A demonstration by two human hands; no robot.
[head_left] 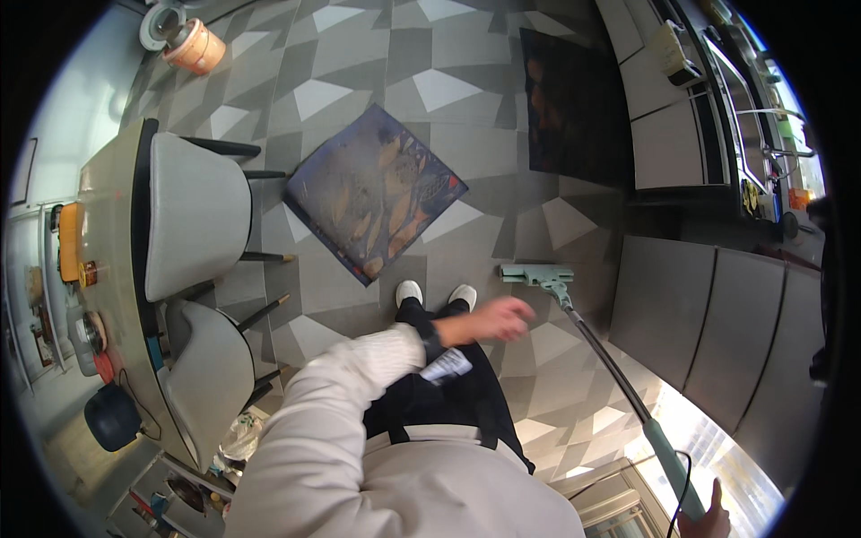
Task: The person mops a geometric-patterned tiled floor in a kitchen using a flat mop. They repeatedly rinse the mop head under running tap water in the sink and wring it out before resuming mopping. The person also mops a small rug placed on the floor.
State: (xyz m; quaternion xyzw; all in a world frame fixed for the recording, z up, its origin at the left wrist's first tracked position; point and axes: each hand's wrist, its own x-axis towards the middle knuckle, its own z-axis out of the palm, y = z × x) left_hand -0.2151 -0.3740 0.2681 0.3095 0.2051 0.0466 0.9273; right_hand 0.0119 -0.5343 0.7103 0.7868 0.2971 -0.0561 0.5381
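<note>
My right hand, at the lower right edge, grips the green handle of a mop, one finger pointing up along it. A dark cord loops beside that grip. The mop's grey pole slants away to a flat pale-green head, which rests on the tiled floor ahead and to the right of my white shoes. My left hand reaches across in front of my body, a little blurred, fingers loosely apart and holding nothing. A dark band circles its wrist. Ahead of my feet lies a dark patterned mat, turned cornerwise.
To the left, two grey chairs stand against a table. An orange bucket is at the far left. Along the right run a counter with a sink and grey cabinets; a second dark mat lies before the counter.
</note>
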